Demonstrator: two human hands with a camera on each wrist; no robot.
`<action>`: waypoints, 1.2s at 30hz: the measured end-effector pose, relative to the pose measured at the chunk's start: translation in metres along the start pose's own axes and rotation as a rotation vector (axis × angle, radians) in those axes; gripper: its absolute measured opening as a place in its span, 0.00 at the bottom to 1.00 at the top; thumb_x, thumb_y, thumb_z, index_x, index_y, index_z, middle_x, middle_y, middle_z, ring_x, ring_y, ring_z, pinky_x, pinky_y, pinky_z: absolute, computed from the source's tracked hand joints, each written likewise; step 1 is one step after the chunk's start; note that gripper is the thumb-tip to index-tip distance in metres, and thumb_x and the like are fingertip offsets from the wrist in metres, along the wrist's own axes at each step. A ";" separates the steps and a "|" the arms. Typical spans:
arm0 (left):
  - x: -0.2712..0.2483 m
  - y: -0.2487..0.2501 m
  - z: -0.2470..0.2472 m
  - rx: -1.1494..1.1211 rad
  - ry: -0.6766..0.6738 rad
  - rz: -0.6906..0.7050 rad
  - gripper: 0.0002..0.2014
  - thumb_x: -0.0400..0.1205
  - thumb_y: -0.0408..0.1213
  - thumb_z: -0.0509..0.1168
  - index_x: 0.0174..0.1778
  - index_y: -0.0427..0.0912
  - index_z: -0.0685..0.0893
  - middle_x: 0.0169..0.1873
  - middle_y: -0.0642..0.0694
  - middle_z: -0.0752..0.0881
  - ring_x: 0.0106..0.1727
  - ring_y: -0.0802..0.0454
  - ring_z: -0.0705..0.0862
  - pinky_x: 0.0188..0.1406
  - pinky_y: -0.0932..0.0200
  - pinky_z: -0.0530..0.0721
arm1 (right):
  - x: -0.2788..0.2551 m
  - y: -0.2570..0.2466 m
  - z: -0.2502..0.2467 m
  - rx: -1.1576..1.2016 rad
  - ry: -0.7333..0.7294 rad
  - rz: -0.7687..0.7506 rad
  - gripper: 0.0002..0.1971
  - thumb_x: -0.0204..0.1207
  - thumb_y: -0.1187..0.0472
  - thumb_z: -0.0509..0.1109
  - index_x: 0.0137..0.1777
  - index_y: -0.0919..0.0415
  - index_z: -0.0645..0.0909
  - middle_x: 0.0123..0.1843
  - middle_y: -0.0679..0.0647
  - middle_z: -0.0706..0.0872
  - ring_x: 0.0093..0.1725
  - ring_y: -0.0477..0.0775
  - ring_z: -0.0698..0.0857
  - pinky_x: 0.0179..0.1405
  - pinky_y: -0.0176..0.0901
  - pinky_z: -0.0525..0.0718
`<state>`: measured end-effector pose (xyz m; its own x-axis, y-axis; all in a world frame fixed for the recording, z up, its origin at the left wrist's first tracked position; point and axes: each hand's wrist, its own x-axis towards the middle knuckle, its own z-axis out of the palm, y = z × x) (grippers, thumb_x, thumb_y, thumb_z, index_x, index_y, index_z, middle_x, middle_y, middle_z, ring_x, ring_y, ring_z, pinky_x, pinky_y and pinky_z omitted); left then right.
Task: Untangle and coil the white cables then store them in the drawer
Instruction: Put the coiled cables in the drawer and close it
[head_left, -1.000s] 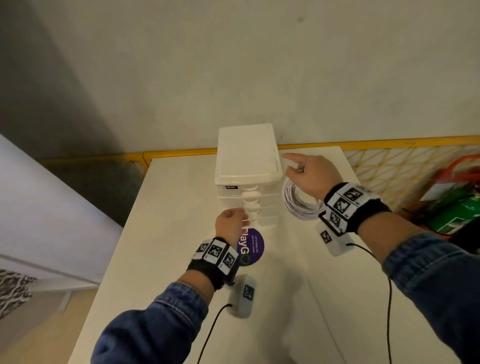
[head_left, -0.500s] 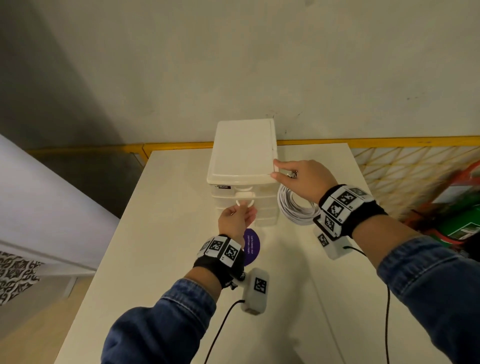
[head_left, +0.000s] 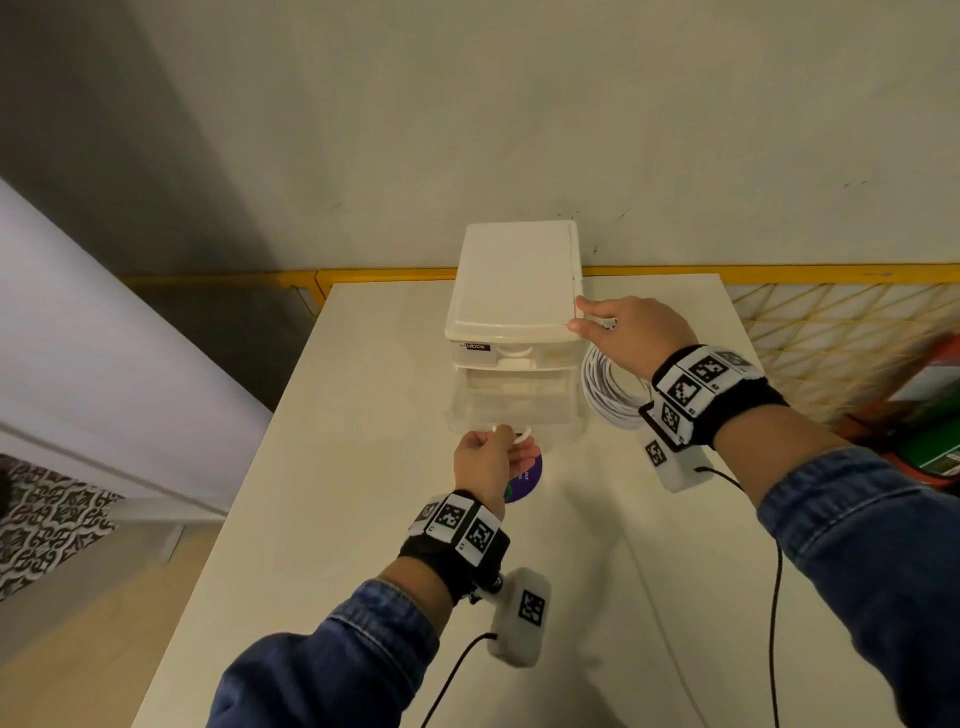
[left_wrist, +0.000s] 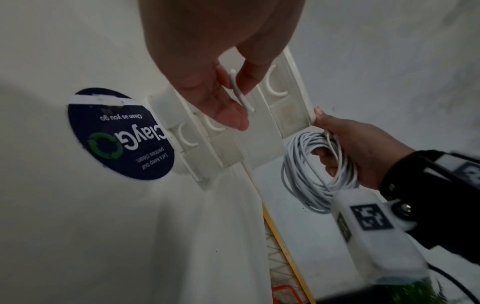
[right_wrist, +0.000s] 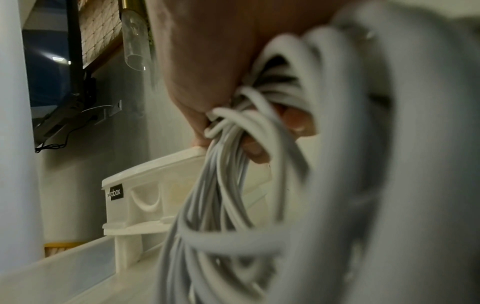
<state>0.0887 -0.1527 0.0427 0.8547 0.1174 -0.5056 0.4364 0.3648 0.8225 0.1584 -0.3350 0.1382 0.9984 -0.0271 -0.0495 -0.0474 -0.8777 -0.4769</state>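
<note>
The head view looks steeply down on the table (head_left: 363, 467) and drawer unit (head_left: 514, 291). Both wrist views sit close, each facing the same drawer unit (left_wrist: 285, 115) (right_wrist: 145, 197).

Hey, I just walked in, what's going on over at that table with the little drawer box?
A person is putting away a coiled white cable. Their left hand pinches the handle of a drawer in the small white drawer unit and has it pulled partly out. Their right hand holds the coil while its fingertips brace against the unit's top edge. The cable is not yet in the drawer. A round purple sticker sits on the table in front of the unit.
</note>
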 end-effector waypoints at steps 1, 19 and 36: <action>-0.002 -0.001 -0.002 -0.002 0.001 -0.006 0.01 0.82 0.28 0.60 0.46 0.35 0.73 0.34 0.35 0.87 0.27 0.49 0.88 0.29 0.60 0.87 | 0.000 -0.001 0.000 0.004 0.003 0.008 0.24 0.76 0.38 0.60 0.71 0.41 0.72 0.72 0.53 0.79 0.71 0.59 0.76 0.65 0.51 0.74; -0.042 -0.020 -0.026 0.157 -0.053 0.012 0.04 0.83 0.33 0.58 0.44 0.39 0.70 0.27 0.41 0.84 0.22 0.50 0.85 0.23 0.60 0.81 | -0.011 -0.009 0.007 0.013 0.059 0.055 0.23 0.77 0.39 0.59 0.70 0.42 0.73 0.74 0.54 0.77 0.71 0.62 0.75 0.68 0.53 0.73; -0.052 0.036 -0.072 0.622 0.083 0.487 0.14 0.81 0.42 0.66 0.31 0.43 0.73 0.27 0.48 0.76 0.28 0.55 0.72 0.26 0.69 0.70 | -0.052 -0.010 -0.016 0.394 0.409 0.183 0.22 0.70 0.36 0.66 0.47 0.55 0.81 0.51 0.56 0.85 0.53 0.58 0.83 0.55 0.48 0.78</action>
<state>0.0391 -0.0788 0.0797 0.9768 0.2084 -0.0494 0.1169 -0.3253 0.9384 0.1070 -0.3325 0.1599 0.8998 -0.4121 0.1433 -0.1495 -0.5997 -0.7861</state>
